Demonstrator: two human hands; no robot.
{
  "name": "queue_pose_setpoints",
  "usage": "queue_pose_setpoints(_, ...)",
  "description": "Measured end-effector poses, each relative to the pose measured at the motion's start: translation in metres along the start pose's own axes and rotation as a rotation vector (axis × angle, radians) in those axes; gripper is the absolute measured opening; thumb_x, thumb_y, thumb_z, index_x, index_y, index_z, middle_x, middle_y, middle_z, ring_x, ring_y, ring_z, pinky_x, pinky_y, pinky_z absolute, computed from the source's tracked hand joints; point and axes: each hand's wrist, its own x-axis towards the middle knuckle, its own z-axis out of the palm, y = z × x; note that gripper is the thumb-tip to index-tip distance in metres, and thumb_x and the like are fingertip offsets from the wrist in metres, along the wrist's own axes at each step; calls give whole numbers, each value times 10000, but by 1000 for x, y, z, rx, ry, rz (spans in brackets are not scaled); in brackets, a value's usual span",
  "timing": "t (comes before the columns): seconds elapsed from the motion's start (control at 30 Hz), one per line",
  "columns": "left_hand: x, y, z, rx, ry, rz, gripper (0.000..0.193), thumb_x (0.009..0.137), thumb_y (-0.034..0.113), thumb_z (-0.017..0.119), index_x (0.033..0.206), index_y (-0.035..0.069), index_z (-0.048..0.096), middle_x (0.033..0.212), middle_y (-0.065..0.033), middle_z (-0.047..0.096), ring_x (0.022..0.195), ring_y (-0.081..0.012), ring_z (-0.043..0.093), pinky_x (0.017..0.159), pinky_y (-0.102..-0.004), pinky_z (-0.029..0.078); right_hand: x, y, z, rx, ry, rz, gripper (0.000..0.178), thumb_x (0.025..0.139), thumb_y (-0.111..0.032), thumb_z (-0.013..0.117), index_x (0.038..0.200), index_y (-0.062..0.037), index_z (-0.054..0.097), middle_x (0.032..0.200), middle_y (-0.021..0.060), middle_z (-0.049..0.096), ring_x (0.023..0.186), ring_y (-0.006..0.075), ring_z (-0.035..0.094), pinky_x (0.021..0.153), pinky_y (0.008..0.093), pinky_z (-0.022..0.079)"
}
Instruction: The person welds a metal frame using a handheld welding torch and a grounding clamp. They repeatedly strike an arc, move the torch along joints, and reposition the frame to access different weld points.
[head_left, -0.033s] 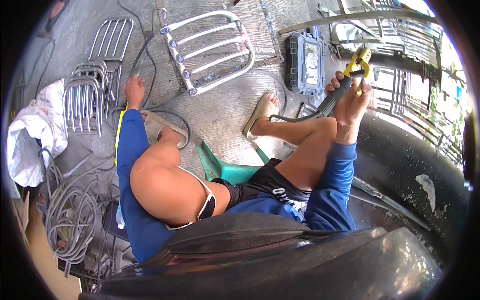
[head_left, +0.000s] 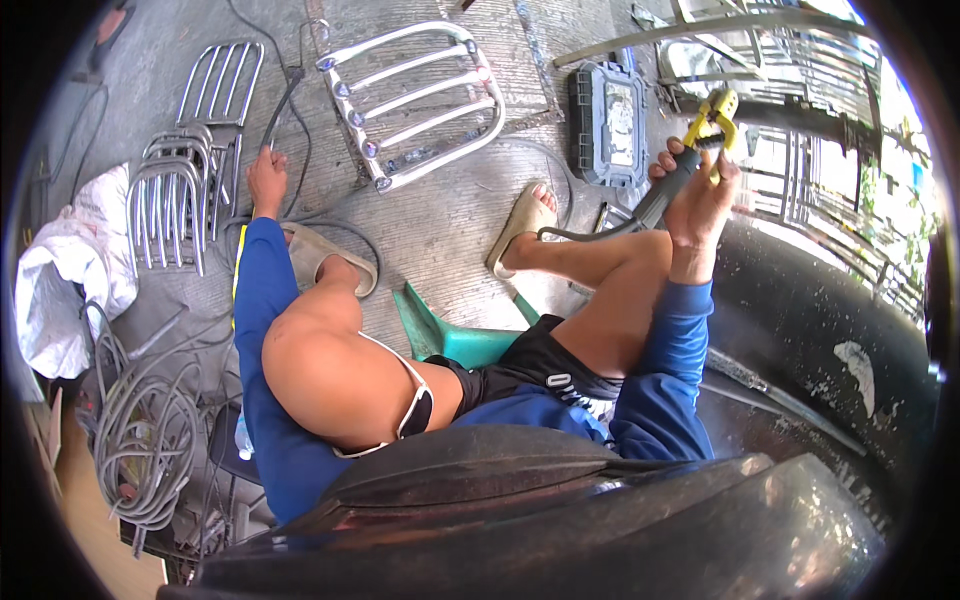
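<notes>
My right hand [head_left: 700,205], raised at the right, grips a yellow-jawed welding clamp [head_left: 712,120] by its dark grey sleeve. A grey cable runs from that sleeve across my right shin. At the left, my left hand [head_left: 266,185] reaches forward over the floor. Its fingers are closed at the lower end of a slim dark handle [head_left: 282,108], which continues into a thin cable. How firmly they hold it is hard to see. Ahead of my feet lies a chrome tubular frame [head_left: 415,115] with several crossbars and bluish spots at the joints.
Stacked chrome frames [head_left: 165,215] and a white sack [head_left: 70,290] are at the left. Coiled grey cable [head_left: 145,455] lies below them. A black case [head_left: 607,125] stands beyond my right foot. Metal racks [head_left: 790,90] and a large black cylinder [head_left: 810,310] border the right.
The yellow clamp has shifted slightly left and up in my right hand. The fingers of my left hand have moved slightly toward the slim dark handle's end. The view has tilted slightly.
</notes>
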Motion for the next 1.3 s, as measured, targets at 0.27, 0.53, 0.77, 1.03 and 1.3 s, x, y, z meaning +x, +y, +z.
queue_pose_setpoints(0.27,74,80,-68,-294,483,-158,277,1013,295,773,929,48,679,899,-129,788,792,-301,750,716,-423,550,-8,2,7,-23,22,-15,513,973,-456,678,1268,-81,488,1060,118,619,879,229,593,832,405,522)
queue_pose_setpoints(0.53,57,160,-282,-777,679,305,172,1104,179,656,1112,13,612,1041,-81,799,776,-145,725,680,-231,525,-20,6,6,28,48,46,469,937,-376,688,1252,-67,527,1083,125,663,953,253,653,885,410,539)
queue_pose_setpoints(0.77,23,315,-341,-236,263,477,187,1134,183,567,1180,12,627,1065,-129,757,979,-283,737,895,-399,559,-46,27,6,198,-152,78,531,770,-60,674,1282,0,545,1131,152,654,1051,286,610,1031,455,480)
queue_pose_setpoints(1.03,-24,445,-276,-274,-275,767,162,1116,150,543,1165,31,445,1075,-169,762,1057,-432,712,879,-505,544,-99,51,11,46,-249,239,489,806,-67,660,1268,-51,500,941,73,624,848,203,630,823,360,527)
queue_pose_setpoints(1.3,-34,469,-216,-284,-195,685,213,1089,153,631,1109,10,474,1016,-218,753,1044,-453,709,851,-478,551,-82,49,0,-331,-291,253,433,903,-215,688,1239,13,539,861,72,653,668,162,637,615,348,542)
